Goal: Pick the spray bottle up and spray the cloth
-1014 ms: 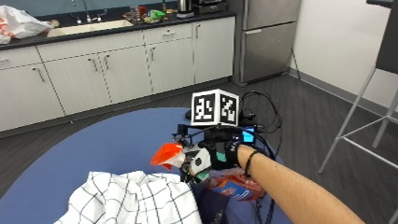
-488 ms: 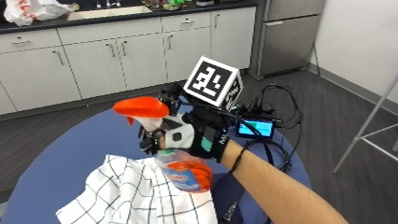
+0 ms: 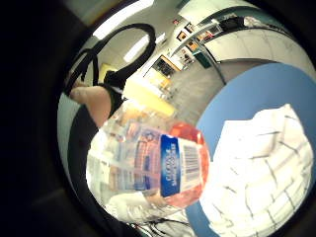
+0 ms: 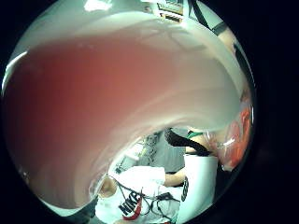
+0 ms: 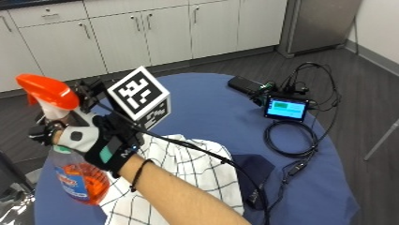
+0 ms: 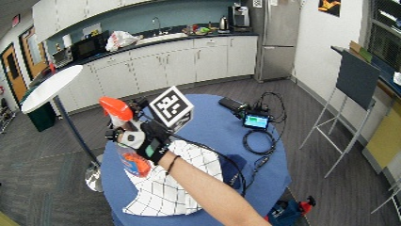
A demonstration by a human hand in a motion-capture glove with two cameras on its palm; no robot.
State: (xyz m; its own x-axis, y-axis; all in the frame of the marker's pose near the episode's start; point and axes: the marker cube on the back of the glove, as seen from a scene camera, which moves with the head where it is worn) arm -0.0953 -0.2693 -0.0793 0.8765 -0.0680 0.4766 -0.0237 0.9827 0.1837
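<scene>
Gloved right hand [image 5: 103,143] grips labelled spray bottle [image 5: 75,176]; writing unreadable.

Looked like an office break room or kitchenette: white cabinets [image 6: 156,66] ran along the wall under a dark counter [image 6: 188,36] with a sink faucet [image 6: 155,22], a microwave [image 6: 90,45] and a coffee maker [image 6: 238,15], plus a steel fridge [image 6: 276,37] at the end. The floor [image 6: 300,117] was grey planks and there was a round blue table [image 6: 276,174] in the middle, with an easel [image 6: 351,89] and a small screen [image 5: 286,108] with cables lying around, so more workplace than home.
</scene>
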